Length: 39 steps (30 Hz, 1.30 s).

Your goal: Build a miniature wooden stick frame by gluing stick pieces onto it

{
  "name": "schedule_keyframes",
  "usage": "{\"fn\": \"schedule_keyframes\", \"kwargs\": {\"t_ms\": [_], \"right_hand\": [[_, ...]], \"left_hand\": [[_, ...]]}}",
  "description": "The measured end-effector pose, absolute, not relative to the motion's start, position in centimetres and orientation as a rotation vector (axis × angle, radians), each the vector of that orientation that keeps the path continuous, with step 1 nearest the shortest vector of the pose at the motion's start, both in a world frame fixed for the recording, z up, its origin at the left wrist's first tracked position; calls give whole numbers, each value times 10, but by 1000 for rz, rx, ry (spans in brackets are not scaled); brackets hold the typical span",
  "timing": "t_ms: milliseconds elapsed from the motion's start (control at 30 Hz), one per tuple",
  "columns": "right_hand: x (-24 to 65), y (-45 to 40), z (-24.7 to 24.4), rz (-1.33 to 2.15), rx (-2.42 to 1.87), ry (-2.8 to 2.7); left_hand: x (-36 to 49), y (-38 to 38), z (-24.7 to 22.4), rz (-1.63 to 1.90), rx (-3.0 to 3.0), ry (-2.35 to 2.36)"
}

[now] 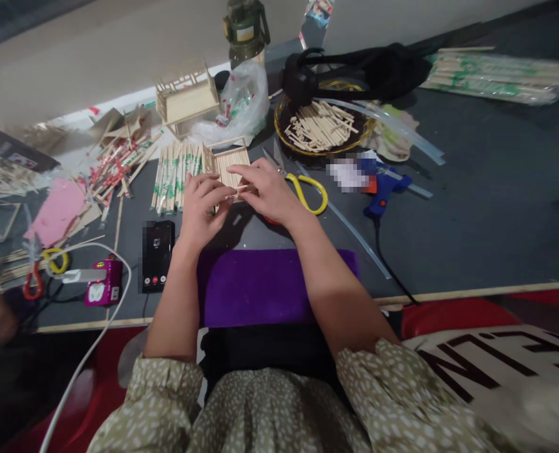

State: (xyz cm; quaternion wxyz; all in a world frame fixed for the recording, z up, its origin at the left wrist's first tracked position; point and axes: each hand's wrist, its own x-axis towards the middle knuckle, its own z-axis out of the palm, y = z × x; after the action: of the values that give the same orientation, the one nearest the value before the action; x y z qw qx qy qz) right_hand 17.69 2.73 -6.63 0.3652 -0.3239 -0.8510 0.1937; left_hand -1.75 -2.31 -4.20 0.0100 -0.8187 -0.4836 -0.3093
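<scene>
left hand (202,204): fingers bent in at the frame's near edge; cannot tell if they grip
right hand (272,192): fingers closed on the near edge
small stick frame (232,163): on the tabletop (477,207), beside the wrapped sticks (170,179)
yellow-handled scissors (311,192): near the right hand
basket (279,129): beyond, holding cut sticks (321,126)

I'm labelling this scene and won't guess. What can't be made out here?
All in the head view:
Small frame, near side: behind the left hand and right hand.
Phone, left edge: pixelated.
White item by the glue gun: pixelated.
Lettered cloth: cut off by the right edge.
Wrappers' print: too small.
</scene>
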Motion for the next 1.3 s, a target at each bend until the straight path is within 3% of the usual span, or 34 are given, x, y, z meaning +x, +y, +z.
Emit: {"fn": "schedule_keyframes", "kwargs": {"t_ms": [1300], "right_hand": [[179,28,-74,554,-827,-2121]], "left_hand": [[-24,-27,-55,-954,-2418,-1532]]}}
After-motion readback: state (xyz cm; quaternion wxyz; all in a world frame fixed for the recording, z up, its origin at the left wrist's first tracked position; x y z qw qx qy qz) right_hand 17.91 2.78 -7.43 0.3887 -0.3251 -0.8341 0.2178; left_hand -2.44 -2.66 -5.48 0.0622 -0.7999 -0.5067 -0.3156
